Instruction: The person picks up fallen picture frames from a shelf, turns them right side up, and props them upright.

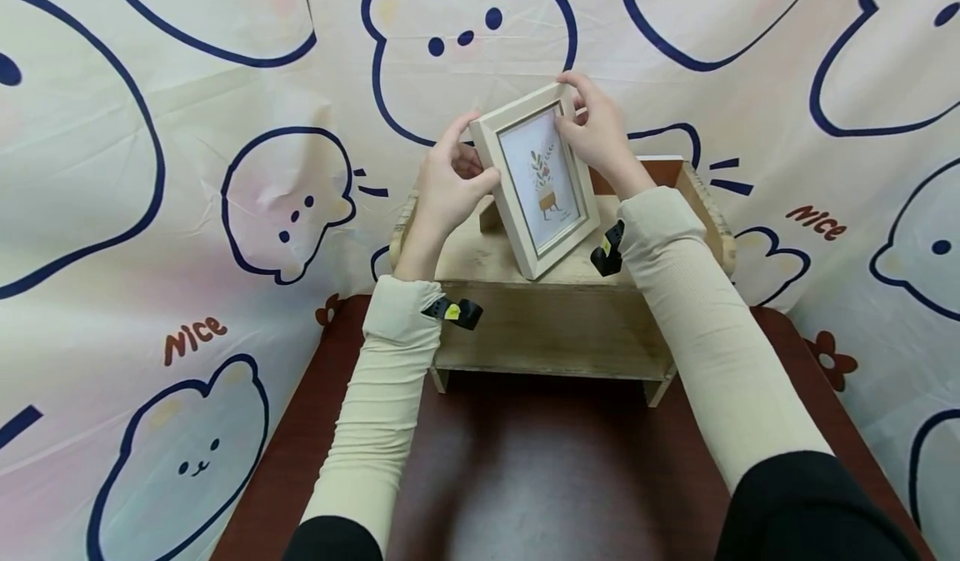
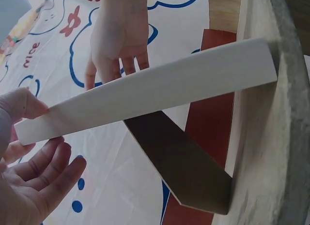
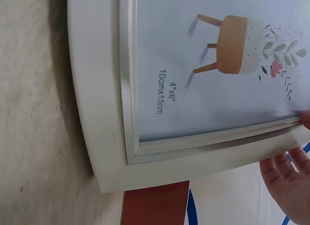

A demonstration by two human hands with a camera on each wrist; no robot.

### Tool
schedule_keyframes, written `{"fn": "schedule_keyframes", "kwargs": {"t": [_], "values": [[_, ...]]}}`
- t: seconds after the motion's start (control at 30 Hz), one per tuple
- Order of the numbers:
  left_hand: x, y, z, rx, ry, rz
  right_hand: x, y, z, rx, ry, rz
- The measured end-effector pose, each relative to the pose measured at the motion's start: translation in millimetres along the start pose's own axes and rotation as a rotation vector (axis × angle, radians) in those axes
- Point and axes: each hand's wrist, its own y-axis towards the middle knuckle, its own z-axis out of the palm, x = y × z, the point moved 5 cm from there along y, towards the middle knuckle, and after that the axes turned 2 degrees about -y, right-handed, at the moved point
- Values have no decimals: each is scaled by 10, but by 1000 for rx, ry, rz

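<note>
A cream picture frame (image 1: 515, 186) stands tilted on the top board of a small wooden shelf (image 1: 555, 332). Behind a clear front shows a print of a potted plant (image 3: 232, 43). In the left wrist view, its brown stand leg (image 2: 181, 162) is folded out at the back, reaching the board. My left hand (image 1: 447, 179) pinches the frame's upper left corner, thumb on one face and fingers on the other. On the upper right side my right hand (image 1: 600, 132) holds it, thumb in front, fingers partly hidden behind. The frame's lower edge touches the board.
The shelf has raised sides, and a reddish-brown panel (image 2: 210, 123) shows at its back. It stands on a dark red-brown table (image 1: 540, 469). A cloth with bear drawings (image 1: 285, 211) hangs behind and at both sides.
</note>
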Motion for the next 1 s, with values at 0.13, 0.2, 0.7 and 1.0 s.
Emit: {"fn": "schedule_keyframes", "kwargs": {"t": [0.13, 0.2, 0.7, 1.0], "values": [[22, 29, -11, 13, -15, -21, -23, -23, -29, -10, 9, -1], [42, 49, -19, 17, -15, -37, -35, -41, -48, -17, 14, 4], [166, 138, -32, 25, 26, -89, -157, -149, -159, -74, 10, 10], [220, 57, 33, -53, -20, -112, -196, -214, -178, -105, 87, 29]]}}
